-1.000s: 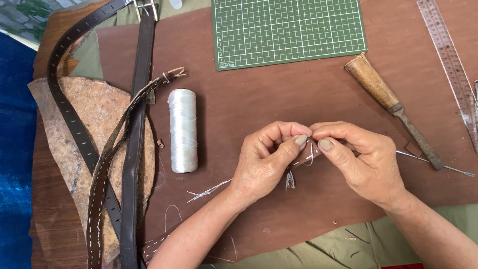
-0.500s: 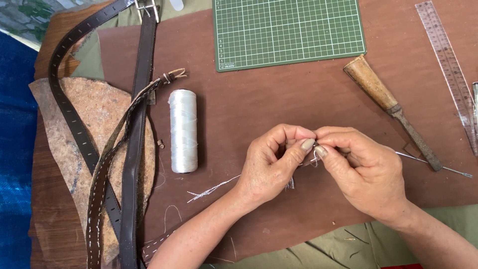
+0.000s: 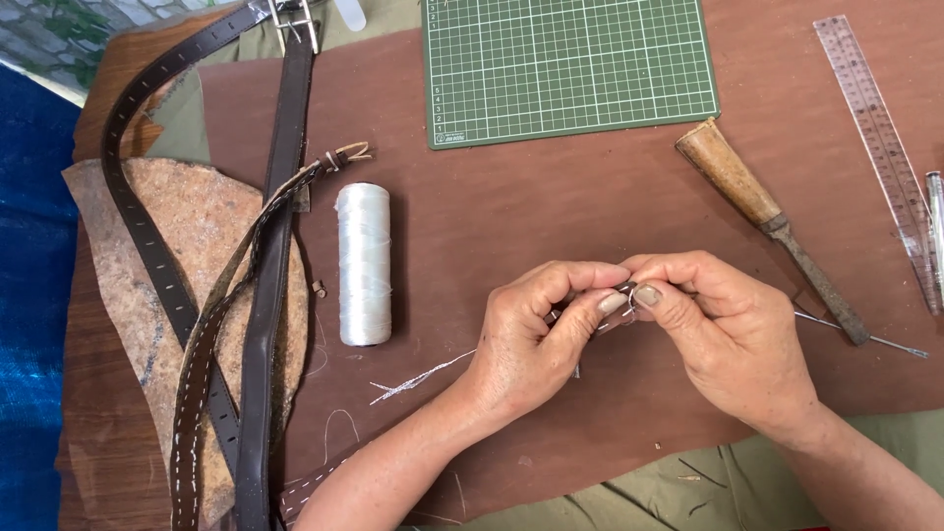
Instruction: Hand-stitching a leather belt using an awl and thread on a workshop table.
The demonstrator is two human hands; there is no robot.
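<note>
Above the brown leather sheet [image 3: 551, 197], left hand [image 3: 536, 339] and right hand [image 3: 733, 339], fingers together pinching white thread [image 3: 423, 376].

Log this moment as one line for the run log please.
left hand pinching white thread | right hand pinching same spot, fingertips touching | thread spool lying left | wooden-handled tool right

left hand [image 3: 531, 339] — pinching; right hand [image 3: 728, 339] — pinching; fingertips touching
</note>
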